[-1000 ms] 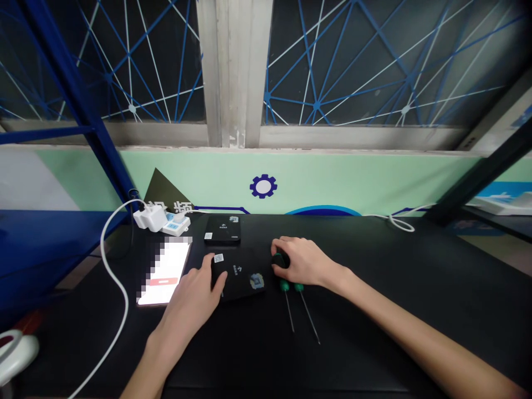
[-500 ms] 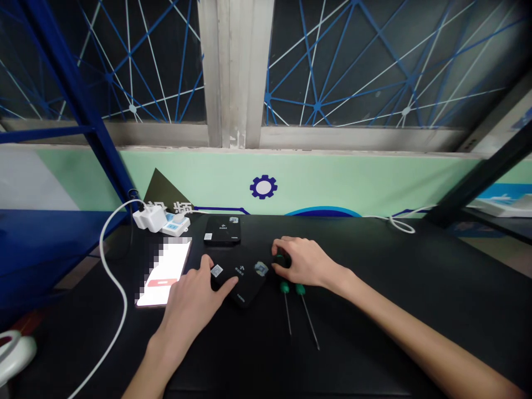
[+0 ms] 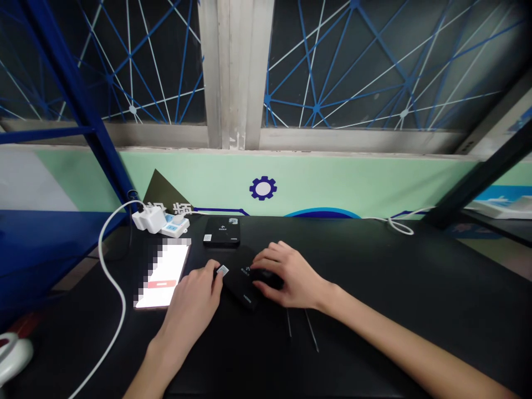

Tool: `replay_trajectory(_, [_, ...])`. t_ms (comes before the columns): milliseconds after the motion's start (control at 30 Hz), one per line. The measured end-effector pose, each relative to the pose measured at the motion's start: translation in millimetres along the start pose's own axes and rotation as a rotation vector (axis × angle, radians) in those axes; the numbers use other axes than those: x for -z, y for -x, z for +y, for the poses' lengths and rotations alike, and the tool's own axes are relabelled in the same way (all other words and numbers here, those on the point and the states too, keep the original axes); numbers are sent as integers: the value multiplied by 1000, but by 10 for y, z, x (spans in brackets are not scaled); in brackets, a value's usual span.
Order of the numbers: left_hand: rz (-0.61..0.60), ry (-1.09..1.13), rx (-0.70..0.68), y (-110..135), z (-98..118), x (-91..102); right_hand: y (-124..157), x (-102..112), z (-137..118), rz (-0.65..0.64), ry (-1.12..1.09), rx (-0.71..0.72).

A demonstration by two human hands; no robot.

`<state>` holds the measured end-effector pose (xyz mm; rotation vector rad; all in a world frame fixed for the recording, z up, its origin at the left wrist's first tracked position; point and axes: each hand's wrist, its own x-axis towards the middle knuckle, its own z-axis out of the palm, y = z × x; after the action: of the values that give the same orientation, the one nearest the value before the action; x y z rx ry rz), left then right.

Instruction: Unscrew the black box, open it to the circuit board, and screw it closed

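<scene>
A black set-top box (image 3: 238,280) with a QR label and HDMI marking lies between my hands. My left hand (image 3: 198,293) holds its left corner, thumb and fingers closed around the edge by the label. My right hand (image 3: 293,274) is curled over its right side, covering the round sticker there. The dark space under those fingers is hard to make out. Two screwdrivers (image 3: 311,331) lie just in front of my right hand; only their metal shafts show, the handles being hidden behind the hand.
A second black set-top box (image 3: 221,231) lies farther back. To the left are a phone (image 3: 164,280) with a lit screen and a white power strip (image 3: 175,226) with a plugged-in adapter (image 3: 150,219). A white cable (image 3: 120,293) loops along the left side of the black table (image 3: 374,266).
My right hand has moved left from the screwdriver handles onto the set-top box. The box has shifted slightly right and turned a little. My left thumb has drawn back toward its corner.
</scene>
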<state>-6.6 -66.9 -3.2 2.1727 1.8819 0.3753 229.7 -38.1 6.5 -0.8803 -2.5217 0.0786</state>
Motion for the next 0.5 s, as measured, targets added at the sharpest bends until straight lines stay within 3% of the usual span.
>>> replay_trajectory(267, [100,-9,-119,-23,-92,-4,32,-138,-135,-35,13,2])
replay_trajectory(500, [154,-213,-196,-286,-55,103,10,-106,-143,-61,57,-50])
